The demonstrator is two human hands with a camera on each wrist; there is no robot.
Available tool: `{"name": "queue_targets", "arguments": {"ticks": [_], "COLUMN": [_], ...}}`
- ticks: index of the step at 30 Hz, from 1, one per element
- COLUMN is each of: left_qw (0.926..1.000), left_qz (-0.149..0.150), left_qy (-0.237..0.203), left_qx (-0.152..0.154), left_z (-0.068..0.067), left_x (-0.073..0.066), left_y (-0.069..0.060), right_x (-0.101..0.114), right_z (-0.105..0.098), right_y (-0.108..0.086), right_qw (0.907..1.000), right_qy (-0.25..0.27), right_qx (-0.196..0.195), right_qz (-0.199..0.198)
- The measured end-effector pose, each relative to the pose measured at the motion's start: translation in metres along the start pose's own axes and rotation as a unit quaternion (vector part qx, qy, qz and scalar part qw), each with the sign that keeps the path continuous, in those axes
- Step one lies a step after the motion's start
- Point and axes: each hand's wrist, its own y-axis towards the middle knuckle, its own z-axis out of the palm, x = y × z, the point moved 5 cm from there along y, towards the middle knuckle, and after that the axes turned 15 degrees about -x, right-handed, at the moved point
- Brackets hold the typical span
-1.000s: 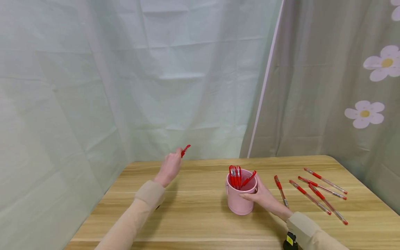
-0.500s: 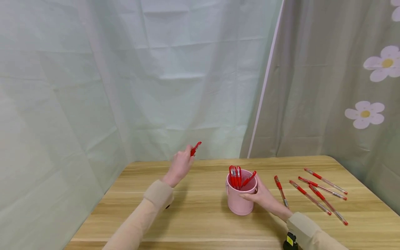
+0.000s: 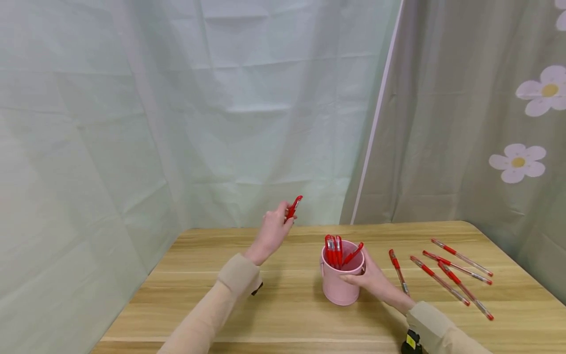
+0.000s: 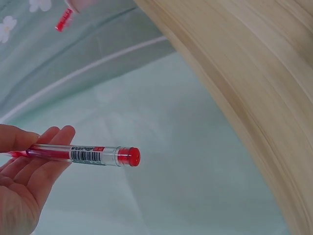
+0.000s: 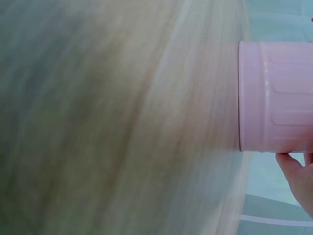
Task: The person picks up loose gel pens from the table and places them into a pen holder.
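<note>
My left hand (image 3: 271,233) pinches a red pen (image 3: 294,207) above the table, left of the bucket and higher than its rim. In the left wrist view the pen (image 4: 88,154) lies between thumb and fingers, its clear barrel with a barcode label and red end plug pointing away from the hand. A pink bucket (image 3: 339,290) stands upright on the table with several red pens (image 3: 333,253) in it, one leaning to the right. My right hand (image 3: 376,280) grips the bucket's right side near the rim; in the right wrist view its thumb touches the pink wall (image 5: 288,98).
Several loose red pens (image 3: 439,280) lie on the wooden table (image 3: 185,295) to the right of the bucket, some crossing. Pale curtains (image 3: 274,123) hang behind the table's far edge. A black strap-like thing (image 3: 411,342) sits at the right wrist.
My left hand has moved right and slightly up with the pen, closer to the bucket. The right hand and the bucket have stayed in place.
</note>
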Motion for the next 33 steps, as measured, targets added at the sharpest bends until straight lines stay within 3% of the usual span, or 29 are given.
{"name": "queue_targets", "arguments": {"ticks": [10, 17, 27, 33], "left_qw": [0.9960, 0.9901, 0.9856, 0.9829], "left_qz": [-0.026, -0.050, -0.020, -0.023], "left_qy": [-0.081, -0.130, -0.161, -0.177], "left_qx": [-0.028, -0.021, -0.047, -0.044], "left_z": [0.009, 0.015, 0.018, 0.022], "left_x": [-0.016, -0.030, -0.053, -0.061], "left_y": [0.002, 0.003, 0.005, 0.005], "right_x": [0.000, -0.001, 0.000, 0.000], "right_z": [0.000, 0.000, 0.001, 0.002], "right_y": [-0.001, 0.000, -0.001, -0.001], "right_qw": [0.9999, 1.0000, 1.0000, 0.9998], "right_qy": [-0.010, -0.003, 0.000, 0.000], "right_qx": [-0.001, 0.001, 0.000, 0.006], "right_qz": [0.005, -0.002, -0.006, -0.016]}}
